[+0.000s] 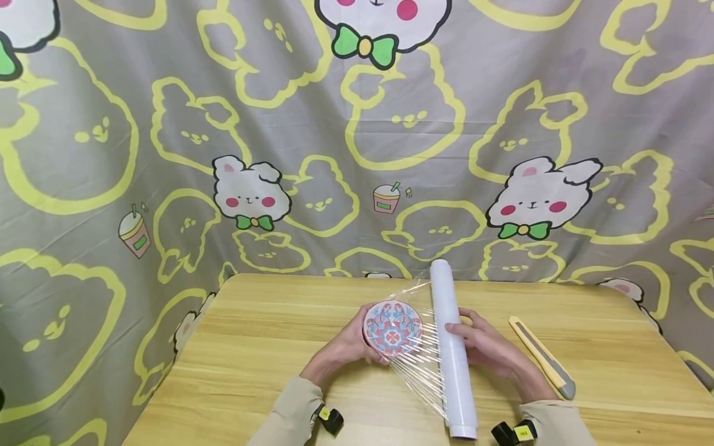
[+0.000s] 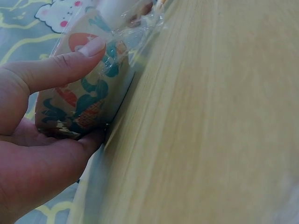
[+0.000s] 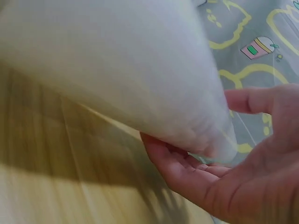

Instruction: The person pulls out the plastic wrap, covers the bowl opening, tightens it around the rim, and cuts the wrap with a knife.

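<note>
A round bowl [image 1: 393,328] with a red and blue pattern sits in my left hand [image 1: 351,341], which grips its side. In the left wrist view the thumb lies along the patterned wall of the bowl [image 2: 88,105], and fingers curl beneath it. Clear plastic film covers the bowl and stretches in shiny creases to a long white roll of cling film [image 1: 454,359]. My right hand [image 1: 491,350] holds that roll from its right side, thumb on top. In the right wrist view, fingers [image 3: 163,156] curl under the roll [image 3: 140,70].
A yellow utility knife [image 1: 541,356] with a grey end lies on the wooden table [image 1: 268,347], right of my right hand. Behind the table hangs a grey curtain [image 1: 312,142] with cartoon rabbits. Its folds also close in the left and right sides.
</note>
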The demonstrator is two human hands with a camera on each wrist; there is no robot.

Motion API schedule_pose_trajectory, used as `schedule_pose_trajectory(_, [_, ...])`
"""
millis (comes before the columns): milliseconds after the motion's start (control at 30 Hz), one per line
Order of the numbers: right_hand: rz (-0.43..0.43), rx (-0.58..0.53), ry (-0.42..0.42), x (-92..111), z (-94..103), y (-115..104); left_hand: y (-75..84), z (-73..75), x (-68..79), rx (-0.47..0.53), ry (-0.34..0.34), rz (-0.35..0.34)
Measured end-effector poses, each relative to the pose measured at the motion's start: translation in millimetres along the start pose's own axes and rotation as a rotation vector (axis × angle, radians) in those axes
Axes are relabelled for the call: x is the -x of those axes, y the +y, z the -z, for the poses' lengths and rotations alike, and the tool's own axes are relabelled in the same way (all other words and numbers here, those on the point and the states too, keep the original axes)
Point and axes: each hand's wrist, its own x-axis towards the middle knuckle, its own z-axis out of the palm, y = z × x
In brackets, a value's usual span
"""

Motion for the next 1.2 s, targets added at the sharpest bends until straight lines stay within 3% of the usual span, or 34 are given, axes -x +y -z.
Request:
schedule_pose_trajectory(267, [-0.012,0.13,0.003,-2.6,11.0,2.9,-0.4,1.6,-0.2,0.004,-0.001,-0.003])
schedule_pose_trajectory(467, [-0.004,0.162,0.099,-3.5,8.6,4.0,-1.9,4.3,-1.3,0.023,-0.003,0.006])
schedule_pose_trajectory(700, [0.009,0.275,0.195,-3.5,4.9,5.2,-4.6,7.4,-2.2,0.014,-0.004,0.006])
schedule_pose_trajectory(1200, [0.019,0.508,0.284,-4.4,-1.1,5.6,-0.8,12.7,0.0,-0.015,-0.005,0.025])
